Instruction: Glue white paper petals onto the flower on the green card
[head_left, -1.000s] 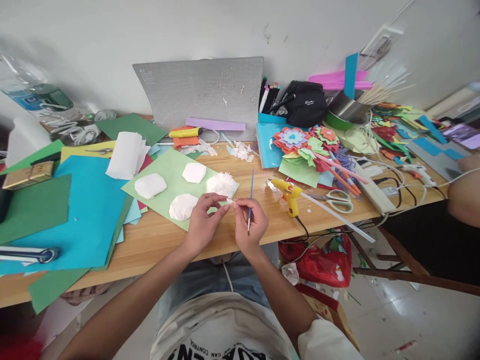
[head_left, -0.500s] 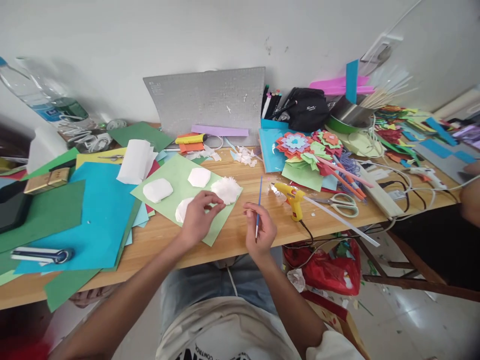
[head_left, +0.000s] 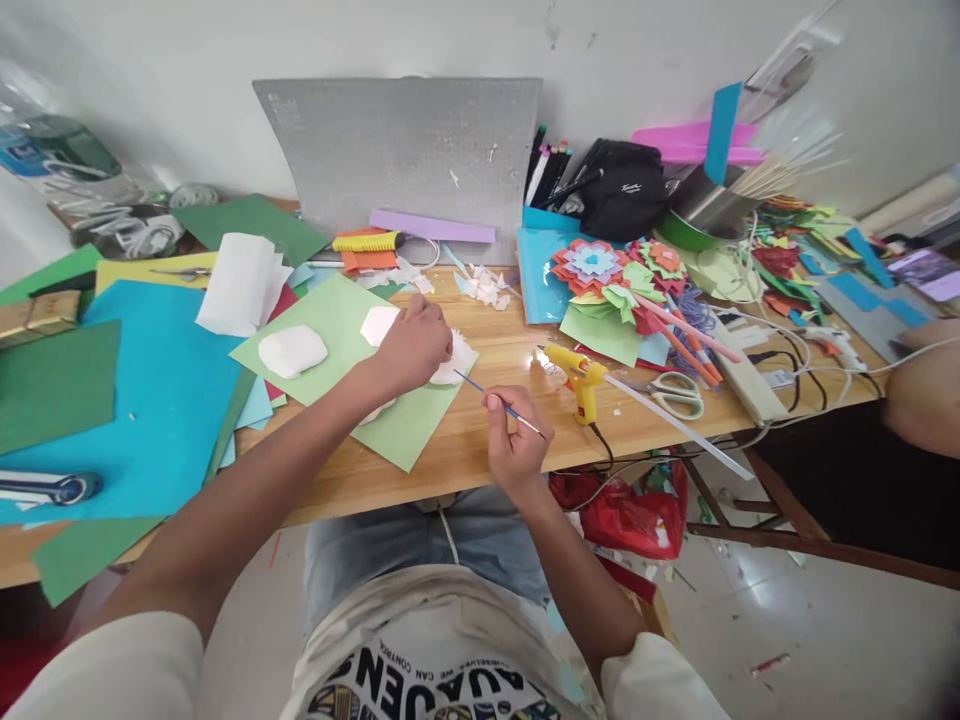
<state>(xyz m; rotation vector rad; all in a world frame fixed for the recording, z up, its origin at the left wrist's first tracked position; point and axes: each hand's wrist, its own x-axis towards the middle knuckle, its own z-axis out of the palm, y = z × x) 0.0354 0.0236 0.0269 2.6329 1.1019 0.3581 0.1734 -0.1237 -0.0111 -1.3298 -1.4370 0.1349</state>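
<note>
My left hand (head_left: pixel 416 345) reaches over the light green sheet (head_left: pixel 405 440), its fingers bent down and pressed together at the edge of a fringed white paper piece (head_left: pixel 459 358). Its fingertips are partly hidden. In my right hand (head_left: pixel 519 440) is a thin blue stick (head_left: pixel 491 394), like a fine paintbrush, held slanted. Its far tip points up-left, by the fringed piece; whether they touch I cannot tell. On the green sheet also lie a white paper piece (head_left: pixel 292 351) at left and another (head_left: pixel 379 325) behind my left hand. One more is mostly covered by my forearm.
A yellow glue gun (head_left: pixel 581 378) with a long glue stick lies to the right, beside scissors (head_left: pixel 675 393). Behind are paper flowers (head_left: pixel 592 270) and a grey cutting mat (head_left: pixel 405 150) against the wall. Blue paper (head_left: pixel 172 400) covers the left. Another person's arm (head_left: pixel 926 385) shows at far right.
My left hand has moved up and right to the fringed white piece. My right hand has tipped the stick from upright to slanting left. The view has shifted slightly.
</note>
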